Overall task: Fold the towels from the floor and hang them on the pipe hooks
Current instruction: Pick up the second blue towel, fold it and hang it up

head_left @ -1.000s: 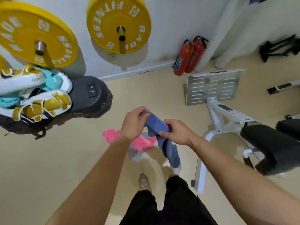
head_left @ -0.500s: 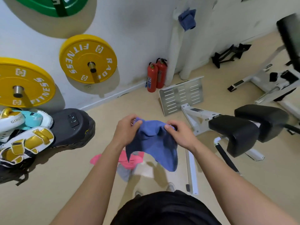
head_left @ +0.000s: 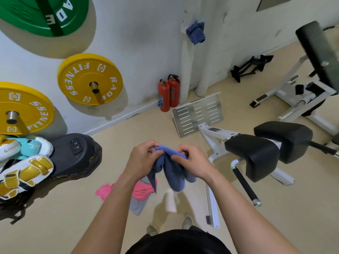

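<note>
While the yellow weight plates [head_left: 89, 79] and a heap of boxing pads [head_left: 23, 171] fill the left side, the work sits in the middle: a pink towel [head_left: 106, 191] and a grey towel [head_left: 137, 205] lie crumpled on the floor, touching each other, just beneath the person's forearms. Above them the left hand [head_left: 141, 158] has its fingers curled round the top edge of a blue towel [head_left: 173, 173], and the right hand [head_left: 194, 162] pinches the same edge just beside it. The two hands are near together, the cloth bunched between them and hanging down in loose lobes, not yet a flat fold. Farther right and up on the wall, another blue towel [head_left: 196, 32] hangs at the top of a white pipe [head_left: 186, 70]; the hook itself is too small to make out. So, by my reading, one towel is hung, one is mid-fold in the hands, and two wait on the floor — each to be folded and carried to the pipe
</note>
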Action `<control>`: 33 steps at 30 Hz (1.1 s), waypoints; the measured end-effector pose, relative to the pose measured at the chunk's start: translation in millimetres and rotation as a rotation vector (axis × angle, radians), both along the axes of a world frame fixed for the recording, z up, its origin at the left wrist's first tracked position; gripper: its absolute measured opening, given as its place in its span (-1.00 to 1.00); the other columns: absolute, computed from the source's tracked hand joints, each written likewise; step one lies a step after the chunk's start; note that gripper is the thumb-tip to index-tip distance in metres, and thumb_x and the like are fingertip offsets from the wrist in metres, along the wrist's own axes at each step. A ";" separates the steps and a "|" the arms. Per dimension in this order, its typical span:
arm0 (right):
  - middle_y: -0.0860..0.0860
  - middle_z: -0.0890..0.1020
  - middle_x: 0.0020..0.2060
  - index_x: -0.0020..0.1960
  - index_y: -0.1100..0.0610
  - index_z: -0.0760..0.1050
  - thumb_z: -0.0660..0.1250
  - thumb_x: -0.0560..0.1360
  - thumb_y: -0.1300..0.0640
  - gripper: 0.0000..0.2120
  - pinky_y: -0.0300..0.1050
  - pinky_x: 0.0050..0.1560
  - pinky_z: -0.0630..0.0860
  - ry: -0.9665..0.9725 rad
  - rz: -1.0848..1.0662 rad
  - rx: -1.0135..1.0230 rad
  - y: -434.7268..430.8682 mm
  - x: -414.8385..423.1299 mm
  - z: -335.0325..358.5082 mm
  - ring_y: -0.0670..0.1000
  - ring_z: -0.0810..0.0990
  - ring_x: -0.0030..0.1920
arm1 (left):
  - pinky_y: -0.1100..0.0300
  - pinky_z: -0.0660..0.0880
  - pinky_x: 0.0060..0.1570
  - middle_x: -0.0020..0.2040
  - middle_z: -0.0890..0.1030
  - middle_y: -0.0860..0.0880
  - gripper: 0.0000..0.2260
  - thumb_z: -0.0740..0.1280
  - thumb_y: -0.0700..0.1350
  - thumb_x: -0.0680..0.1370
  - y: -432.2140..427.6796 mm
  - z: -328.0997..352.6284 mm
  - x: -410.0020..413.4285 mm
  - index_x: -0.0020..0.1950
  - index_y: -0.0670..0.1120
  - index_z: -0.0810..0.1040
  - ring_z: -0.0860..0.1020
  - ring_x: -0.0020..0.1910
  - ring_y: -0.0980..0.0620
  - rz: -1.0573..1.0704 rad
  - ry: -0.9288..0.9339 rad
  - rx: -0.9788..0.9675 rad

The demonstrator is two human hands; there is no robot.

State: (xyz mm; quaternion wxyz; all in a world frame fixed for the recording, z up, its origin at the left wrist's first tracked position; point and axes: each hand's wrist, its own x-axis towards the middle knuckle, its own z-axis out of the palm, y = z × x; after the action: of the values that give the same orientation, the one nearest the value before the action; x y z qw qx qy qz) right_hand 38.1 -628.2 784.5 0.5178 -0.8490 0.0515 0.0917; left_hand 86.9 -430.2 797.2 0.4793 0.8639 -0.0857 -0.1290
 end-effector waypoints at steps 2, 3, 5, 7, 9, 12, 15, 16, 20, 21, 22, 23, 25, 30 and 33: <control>-0.06 0.48 -0.38 -0.22 0.05 0.50 0.39 0.51 0.09 -0.85 -0.21 -0.30 0.33 0.031 0.015 -0.001 -7.4 -4.7 -7.6 -0.12 0.39 -0.37 | 0.33 0.41 -0.25 -0.31 0.61 -0.07 -0.89 0.41 -0.21 0.50 2.1 6.5 5.5 -0.13 0.00 0.63 0.47 -0.36 0.16 0.040 -0.061 0.036; -0.08 0.47 -0.39 -0.23 0.06 0.48 0.37 0.52 0.10 -0.83 -0.24 -0.33 0.32 0.049 0.021 -0.017 -11.9 -6.8 -11.9 -0.14 0.38 -0.38 | 0.32 0.41 -0.25 -0.30 0.61 -0.10 -0.88 0.41 -0.21 0.50 4.6 9.4 9.9 -0.14 0.02 0.63 0.47 -0.35 0.15 0.058 -0.083 0.047; -0.11 0.43 -0.40 -0.25 0.03 0.41 0.31 0.55 0.10 -0.79 -0.23 -0.33 0.29 0.091 0.032 -0.078 -19.8 -10.5 -22.8 -0.13 0.35 -0.38 | 0.24 0.46 -0.20 -0.28 0.63 -0.11 -0.85 0.41 -0.19 0.52 10.6 15.3 20.0 -0.15 0.06 0.62 0.50 -0.33 0.10 0.088 -0.091 0.063; -0.11 0.43 -0.38 -0.26 0.01 0.35 0.25 0.58 0.07 -0.76 -0.18 -0.30 0.30 0.138 0.031 -0.145 -25.8 -13.3 -36.0 -0.08 0.36 -0.34 | 0.08 0.52 -0.14 -0.25 0.65 -0.12 -0.89 0.41 -0.14 0.52 17.1 20.9 28.3 -0.15 0.07 0.62 0.58 -0.25 -0.04 0.100 -0.086 0.077; -0.10 0.42 -0.38 -0.28 0.01 0.32 0.23 0.60 0.04 -0.72 -0.13 -0.26 0.32 0.187 0.008 -0.172 -30.6 -15.9 -50.4 -0.03 0.38 -0.30 | -0.02 0.55 -0.08 -0.22 0.67 -0.11 -0.97 0.39 -0.06 0.49 25.7 26.0 33.8 -0.12 0.05 0.63 0.62 -0.16 -0.13 0.135 -0.088 0.056; -0.09 0.44 -0.39 -0.29 0.02 0.31 0.22 0.61 0.00 -0.69 -0.09 -0.22 0.34 0.239 -0.051 -0.195 -39.0 -21.7 -66.2 0.02 0.41 -0.28 | -0.10 0.56 -0.02 -0.19 0.70 -0.07 -0.89 0.37 -0.01 0.48 45.3 26.9 40.5 -0.05 0.03 0.65 0.66 -0.10 -0.13 0.212 -0.061 0.013; -0.08 0.47 -0.41 -0.27 0.06 0.37 0.27 0.59 -0.01 -0.71 -0.08 -0.26 0.35 0.206 -0.147 -0.200 -45.4 -25.1 -69.2 0.04 0.44 -0.30 | -0.05 0.53 -0.11 -0.25 0.64 -0.11 -0.90 0.39 -0.10 0.55 61.3 12.9 42.5 0.05 -0.01 0.62 0.61 -0.16 -0.18 0.225 -0.009 0.138; -0.08 0.47 -0.43 -0.28 0.07 0.38 0.29 0.58 0.00 -0.71 -0.09 -0.29 0.34 0.185 -0.176 -0.198 -45.3 -24.0 -65.5 0.03 0.44 -0.32 | 0.00 0.50 -0.13 -0.28 0.61 -0.07 -0.84 0.40 -0.11 0.55 62.7 6.5 40.4 0.12 -0.03 0.59 0.59 -0.18 -0.16 0.244 0.012 0.188; -0.08 0.44 -0.49 -0.31 0.12 0.45 0.36 0.48 -0.02 -0.72 -0.10 -0.33 0.34 0.143 -0.138 -0.168 -28.2 -12.3 -39.7 -0.01 0.38 -0.40 | 0.17 0.40 -0.18 -0.31 0.56 0.05 -0.66 0.43 -0.12 0.52 41.2 -14.5 18.8 0.30 -0.03 0.53 0.55 -0.23 0.04 0.197 0.029 0.253; -0.06 0.46 -0.48 -0.30 0.14 0.47 0.35 0.43 -0.03 -0.73 -0.07 -0.32 0.38 0.153 -0.088 -0.148 -20.3 -9.4 -33.2 0.01 0.40 -0.39 | 0.23 0.38 -0.18 -0.33 0.53 0.07 -0.65 0.43 -0.12 0.52 31.0 -17.2 11.3 0.30 0.02 0.54 0.52 -0.27 0.11 0.131 0.027 0.227; -0.01 0.49 -0.46 -0.29 0.14 0.49 0.34 0.39 -0.05 -0.74 -0.02 -0.31 0.44 0.163 -0.035 -0.114 -12.4 -6.5 -27.2 0.05 0.45 -0.38 | 0.29 0.36 -0.21 -0.38 0.49 0.08 -0.62 0.43 -0.14 0.51 20.3 -18.9 3.6 0.32 0.08 0.53 0.48 -0.32 0.17 0.050 0.031 0.187; 0.03 0.55 -0.44 -0.28 0.13 0.51 0.33 0.37 -0.08 -0.74 0.06 -0.27 0.52 0.172 0.012 -0.095 -5.8 -3.2 -22.6 0.11 0.52 -0.35 | 0.34 0.35 -0.25 -0.41 0.44 0.09 -0.59 0.42 -0.15 0.52 10.7 -19.9 -3.6 0.33 0.14 0.51 0.43 -0.37 0.18 -0.032 0.042 0.140; 0.03 0.57 -0.42 -0.30 0.06 0.52 0.33 0.39 -0.11 -0.75 0.09 -0.21 0.56 0.162 0.100 -0.162 1.6 4.5 -14.5 0.09 0.56 -0.32 | 0.36 0.37 -0.25 -0.38 0.48 0.10 -0.62 0.40 -0.18 0.54 -2.0 -23.9 -13.4 0.29 0.16 0.54 0.42 -0.37 0.18 -0.159 0.085 0.062; -0.05 0.58 -0.40 -0.34 -0.03 0.52 0.42 0.42 -0.14 -0.74 -0.03 -0.26 0.50 0.108 0.128 -0.287 -2.2 8.4 -4.3 0.02 0.58 -0.27 | 0.37 0.37 -0.27 -0.30 0.59 0.13 -0.95 0.42 -0.10 0.52 -5.9 -30.4 -13.4 -0.09 0.07 0.64 0.47 -0.33 0.24 -0.185 0.084 0.080; -0.02 0.63 -0.33 -0.29 -0.01 0.55 0.45 0.42 -0.07 -0.80 -0.05 -0.24 0.50 0.132 0.109 -0.219 -10.4 3.3 -10.4 0.01 0.59 -0.26 | 0.40 0.34 -0.32 -0.34 0.57 0.09 -0.96 0.42 -0.12 0.50 0.3 -29.8 -9.4 -0.10 0.03 0.63 0.45 -0.36 0.22 -0.154 0.027 0.129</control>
State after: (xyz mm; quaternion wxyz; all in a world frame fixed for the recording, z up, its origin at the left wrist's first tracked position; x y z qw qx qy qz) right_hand 41.3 -638.6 774.1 0.4116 -0.8942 0.0487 0.1691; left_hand 77.5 -429.9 767.4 0.4126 0.8820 -0.1368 -0.1822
